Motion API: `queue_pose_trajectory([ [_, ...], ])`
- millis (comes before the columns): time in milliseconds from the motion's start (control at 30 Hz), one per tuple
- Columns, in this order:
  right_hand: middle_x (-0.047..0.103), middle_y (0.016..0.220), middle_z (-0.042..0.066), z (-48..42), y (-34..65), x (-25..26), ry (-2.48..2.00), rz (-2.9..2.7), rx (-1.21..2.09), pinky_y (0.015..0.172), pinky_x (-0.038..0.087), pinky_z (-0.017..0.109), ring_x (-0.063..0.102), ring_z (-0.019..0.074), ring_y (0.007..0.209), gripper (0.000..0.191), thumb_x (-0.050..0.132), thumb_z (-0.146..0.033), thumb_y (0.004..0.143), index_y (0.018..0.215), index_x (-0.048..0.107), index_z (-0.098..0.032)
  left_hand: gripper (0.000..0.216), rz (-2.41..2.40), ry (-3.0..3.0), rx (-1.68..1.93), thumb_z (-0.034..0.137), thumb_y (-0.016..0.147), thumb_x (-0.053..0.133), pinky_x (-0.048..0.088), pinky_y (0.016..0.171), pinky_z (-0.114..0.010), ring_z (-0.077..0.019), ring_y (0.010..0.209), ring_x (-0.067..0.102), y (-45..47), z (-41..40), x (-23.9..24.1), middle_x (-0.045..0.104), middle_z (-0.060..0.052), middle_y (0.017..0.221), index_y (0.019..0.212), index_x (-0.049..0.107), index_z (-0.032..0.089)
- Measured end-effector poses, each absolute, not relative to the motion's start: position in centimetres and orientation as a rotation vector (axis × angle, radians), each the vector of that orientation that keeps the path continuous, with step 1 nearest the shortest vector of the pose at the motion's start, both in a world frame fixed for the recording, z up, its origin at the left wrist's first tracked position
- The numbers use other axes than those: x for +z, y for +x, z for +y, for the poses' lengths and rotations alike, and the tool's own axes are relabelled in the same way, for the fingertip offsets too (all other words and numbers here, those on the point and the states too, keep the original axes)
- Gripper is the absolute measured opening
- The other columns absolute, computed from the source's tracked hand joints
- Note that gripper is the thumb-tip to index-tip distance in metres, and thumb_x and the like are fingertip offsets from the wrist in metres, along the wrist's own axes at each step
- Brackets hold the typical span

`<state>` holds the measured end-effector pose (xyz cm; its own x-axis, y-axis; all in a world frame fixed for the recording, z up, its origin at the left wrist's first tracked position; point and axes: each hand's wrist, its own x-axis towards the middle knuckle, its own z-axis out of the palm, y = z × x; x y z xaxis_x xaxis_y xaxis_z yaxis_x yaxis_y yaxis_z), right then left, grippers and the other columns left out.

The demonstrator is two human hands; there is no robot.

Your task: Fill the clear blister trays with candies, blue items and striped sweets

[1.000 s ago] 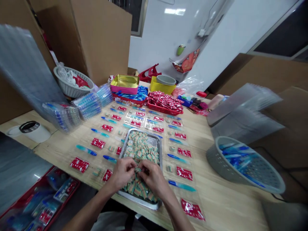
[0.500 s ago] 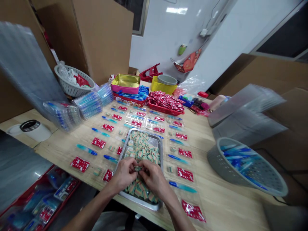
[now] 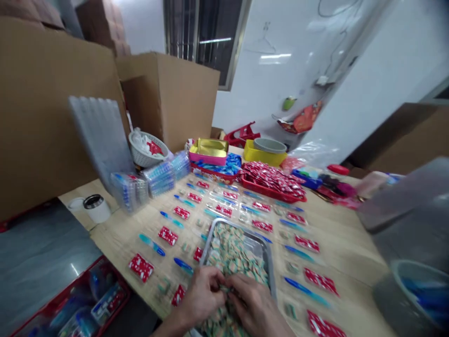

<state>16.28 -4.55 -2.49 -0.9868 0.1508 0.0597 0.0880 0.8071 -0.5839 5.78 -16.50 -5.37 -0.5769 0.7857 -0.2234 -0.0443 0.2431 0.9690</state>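
Observation:
A metal tray (image 3: 271,264) holds a heap of small striped green-and-orange pieces (image 3: 233,245), shaped like little eraser blocks. Over its near half, my left hand (image 3: 203,294) and my right hand (image 3: 255,302) meet, thumbs and fingertips pinched together. Small striped pieces appear to be between the fingers, though blur and the fingers partly hide them. Around the tray lie clear plastic packs, each with a blue pen (image 3: 306,289), a red patterned packet (image 3: 141,267) and a few striped pieces (image 3: 292,267).
Behind stand a red tray of red packets (image 3: 273,180), a pink tin (image 3: 207,157) above blue pens, and a yellow basket (image 3: 264,154). Stacked clear packs (image 3: 159,178) and a white cup (image 3: 98,209) are at left. A grey basket (image 3: 396,285) is at right; a red crate (image 3: 105,323) sits below.
The view has swung left and up, so everything sits lower and further right in it. Both hands stay pinched together over the tray.

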Motion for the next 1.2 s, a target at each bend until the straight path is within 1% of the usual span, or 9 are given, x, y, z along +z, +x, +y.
queue_pose_trajectory([
  [133, 0.061, 0.072, 0.001, -3.1, 11.7, -0.8, -0.132, -2.851, 1.033, 0.063, 0.039, 0.025, 0.055, 0.0154, 0.068, 0.012, 0.049, -0.011, 0.073, 0.077, 0.057, -0.019, 0.032, 1.588, 0.427, 1.714, 0.009, 0.053, 0.060, 0.036, 0.046, -0.019, -0.0080, 0.048, 0.048, 3.0, -17.1, -5.5, 0.057, 0.004, 0.064, 0.084, 0.057, 0.014],
  [233, 0.055, 0.063, -0.002, -1.8, 5.5, -0.6, -0.157, -2.693, 1.438, 0.055, 0.036, 0.022, 0.049, 0.0118, 0.058, 0.001, 0.055, -0.018, 0.069, 0.070, 0.055, -0.018, 0.039, 1.642, 0.325, 1.864, 0.014, 0.053, 0.066, 0.041, 0.051, -0.021, -0.0095, 0.057, 0.053, 0.3, -18.3, -5.4, 0.062, -0.002, 0.079, 0.090, 0.057, 0.013],
  [333, 0.053, 0.054, -0.004, -0.6, -2.2, -1.9, -0.398, -2.362, 1.937, 0.050, 0.037, 0.022, 0.047, 0.0100, 0.049, 0.017, 0.066, -0.026, 0.058, 0.066, 0.054, -0.017, 0.030, 1.771, 0.333, 1.865, 0.022, 0.059, 0.065, 0.044, 0.053, -0.024, -0.0124, 0.059, 0.055, -2.3, -19.9, -5.4, 0.063, -0.005, 0.079, 0.087, 0.057, 0.013],
  [400, 0.050, 0.048, -0.006, -0.2, -7.0, -2.9, -0.509, -2.301, 1.970, 0.048, 0.038, 0.022, 0.045, 0.0092, 0.045, 0.021, 0.069, -0.029, 0.056, 0.064, 0.053, -0.017, 0.025, 1.890, 0.410, 1.807, 0.023, 0.064, 0.062, 0.047, 0.058, -0.026, -0.0151, 0.064, 0.058, -3.9, -20.8, -5.5, 0.064, -0.006, 0.080, 0.086, 0.058, 0.012],
  [533, 0.047, 0.045, -0.008, -0.7, -14.0, -4.4, -0.667, -2.363, 1.869, 0.044, 0.037, 0.021, 0.044, 0.0072, 0.040, 0.020, 0.067, -0.025, 0.066, 0.062, 0.049, -0.017, 0.021, 2.266, 0.636, 1.558, 0.021, 0.070, 0.056, 0.051, 0.072, -0.034, -0.0204, 0.075, 0.063, -7.5, -22.2, -5.2, 0.066, -0.008, 0.084, 0.090, 0.061, 0.014],
  [700, 0.049, 0.048, -0.009, -3.8, -18.1, -6.4, -0.790, -2.611, 1.688, 0.043, 0.040, 0.019, 0.046, 0.0059, 0.040, 0.020, 0.061, -0.023, 0.083, 0.067, 0.054, -0.014, 0.032, 2.744, 0.909, 1.133, 0.014, 0.072, 0.051, 0.043, 0.098, -0.043, -0.0272, 0.109, 0.056, -12.8, -23.2, -5.6, 0.064, -0.014, 0.111, 0.102, 0.061, 0.013],
  [933, 0.059, 0.048, 0.000, -6.7, -19.5, -6.9, -0.798, -2.854, 1.161, 0.051, 0.039, 0.021, 0.059, 0.0135, 0.052, 0.006, 0.067, -0.007, 0.064, 0.061, 0.065, -0.012, 0.055, 2.716, 1.174, 0.649, 0.019, 0.077, 0.049, 0.027, 0.113, -0.041, -0.0284, 0.135, 0.033, -18.7, -22.7, -7.9, 0.041, -0.021, 0.141, 0.129, 0.045, 0.002],
  [1067, 0.071, 0.074, 0.009, -7.4, -19.0, -6.0, -0.770, -2.904, 0.861, 0.060, 0.040, 0.023, 0.065, 0.0199, 0.076, 0.010, 0.063, -0.011, 0.066, 0.074, 0.070, -0.013, 0.061, 2.633, 1.297, 0.583, 0.024, 0.081, 0.048, 0.025, 0.113, -0.042, -0.0289, 0.138, 0.024, -19.6, -22.4, -8.6, 0.031, -0.023, 0.146, 0.135, 0.036, -0.001],
  [1200, 0.072, 0.084, 0.010, -8.0, -18.3, -5.5, -0.684, -2.971, 0.656, 0.065, 0.041, 0.023, 0.065, 0.0211, 0.083, 0.014, 0.060, -0.014, 0.070, 0.079, 0.070, -0.015, 0.061, 2.635, 1.336, 0.542, 0.027, 0.084, 0.047, 0.025, 0.113, -0.043, -0.0297, 0.138, 0.025, -19.6, -22.4, -8.7, 0.031, -0.024, 0.146, 0.136, 0.035, -0.003],
])
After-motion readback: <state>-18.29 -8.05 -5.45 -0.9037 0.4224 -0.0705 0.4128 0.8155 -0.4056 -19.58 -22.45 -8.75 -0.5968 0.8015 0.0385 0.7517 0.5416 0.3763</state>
